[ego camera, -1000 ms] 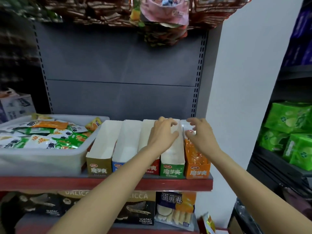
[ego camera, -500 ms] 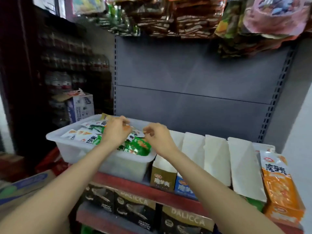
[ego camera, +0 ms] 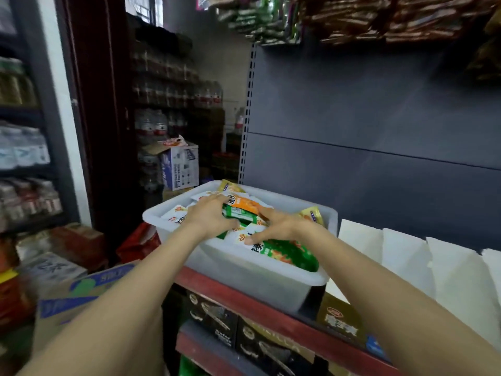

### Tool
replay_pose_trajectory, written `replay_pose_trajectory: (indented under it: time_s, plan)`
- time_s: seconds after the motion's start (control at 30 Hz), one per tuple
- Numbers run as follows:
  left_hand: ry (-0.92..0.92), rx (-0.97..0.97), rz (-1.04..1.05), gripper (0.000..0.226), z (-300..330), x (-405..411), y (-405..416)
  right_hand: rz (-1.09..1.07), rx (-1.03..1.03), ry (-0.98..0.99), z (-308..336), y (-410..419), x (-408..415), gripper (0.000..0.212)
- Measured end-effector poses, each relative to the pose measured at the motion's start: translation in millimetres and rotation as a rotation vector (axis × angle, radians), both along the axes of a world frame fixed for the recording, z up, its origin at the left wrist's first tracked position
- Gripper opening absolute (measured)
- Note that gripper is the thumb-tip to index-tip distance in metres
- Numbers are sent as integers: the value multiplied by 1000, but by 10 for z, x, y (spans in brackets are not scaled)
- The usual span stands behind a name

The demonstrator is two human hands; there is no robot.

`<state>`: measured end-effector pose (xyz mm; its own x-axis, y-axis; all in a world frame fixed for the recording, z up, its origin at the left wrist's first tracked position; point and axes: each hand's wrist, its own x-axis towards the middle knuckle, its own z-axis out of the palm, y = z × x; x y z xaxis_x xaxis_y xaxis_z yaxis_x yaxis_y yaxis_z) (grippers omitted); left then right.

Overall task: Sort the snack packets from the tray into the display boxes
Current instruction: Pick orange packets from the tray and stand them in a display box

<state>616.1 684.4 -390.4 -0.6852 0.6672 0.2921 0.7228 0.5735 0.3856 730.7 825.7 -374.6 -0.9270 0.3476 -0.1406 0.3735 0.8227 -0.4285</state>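
A translucent white tray [ego camera: 260, 278] stands on the red-edged shelf, heaped with snack packets: an orange one [ego camera: 248, 205], a green one [ego camera: 294, 255], yellow ones [ego camera: 311, 215] and several white ones. Both hands are inside the tray. My left hand [ego camera: 207, 217] curls over the pile, its fingers and thumb closed around a small green packet [ego camera: 240, 213]. My right hand [ego camera: 280, 227] lies close beside it, fingertips pressed on white packets and thumb against the orange one; its grip is hidden. The white display boxes [ego camera: 360, 248] stand in a row right of the tray, a gold-fronted one [ego camera: 342, 322] nearest.
The grey back panel [ego camera: 366, 126] rises behind the tray. Hanging snack bags [ego camera: 352, 17] crowd the top. Black boxes [ego camera: 217, 321] fill the shelf below. Cardboard cartons [ego camera: 81, 289] and bottle shelves [ego camera: 24, 147] stand at the left.
My view has swung left from the display boxes to the tray. Both hands have left the boxes, reached the tray and sunk deeper into the packets.
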Motion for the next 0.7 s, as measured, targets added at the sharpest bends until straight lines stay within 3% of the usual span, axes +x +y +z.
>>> replay_pose_trajectory:
  time_s: [0.07, 0.17, 0.37, 0.5, 0.63, 0.7]
  plan:
    - [-1, 5, 27, 69, 5, 8, -3, -36, 91, 10, -20, -13, 9, 93]
    - [41, -22, 27, 68, 7, 31, 8, -16, 218, 108, -14, -56, 3, 47]
    - [31, -14, 10, 64, 3, 76, -18, -63, 83, 175, 59, -70, -39, 41]
    - [20, -22, 16, 61, 17, 98, -24, -100, 171, 160, 38, -88, -102, 22]
    - [9, -16, 22, 57, 20, 102, -30, -161, 245, 168, 46, -93, -155, 58]
    - [0, -5, 26, 56, 11, 95, -20, -179, 300, 153, 46, -80, -184, 45]
